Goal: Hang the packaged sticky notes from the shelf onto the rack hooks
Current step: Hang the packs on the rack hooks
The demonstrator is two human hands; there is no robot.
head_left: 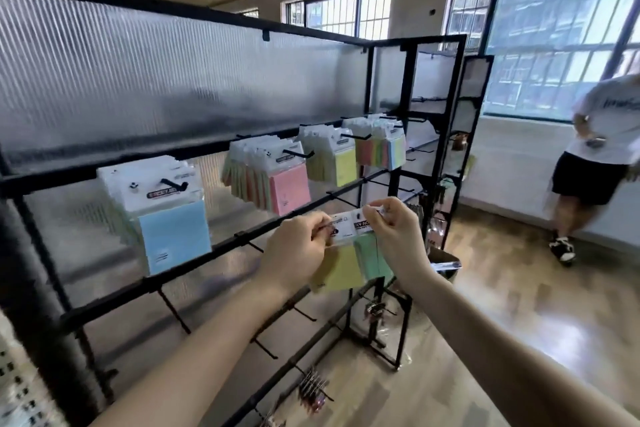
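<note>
My left hand (298, 246) and my right hand (394, 236) together pinch the white header of sticky note packs (353, 260), yellow and green, held in front of the black rack (221, 250). The packs hang down between my hands. An empty hook (341, 199) juts out just above them. On the upper rail hang bunches of packs: a blue-fronted bunch (166, 218), a pink-fronted one (277, 184), a yellow-fronted one (336, 158) and a mixed one (384, 146).
Lower rails carry several bare hooks (173, 312) and small dark items (313, 388). A narrower black rack (460, 156) stands to the right. A person in a white shirt and black shorts (595, 163) stands by the window. Wooden floor lies to the right.
</note>
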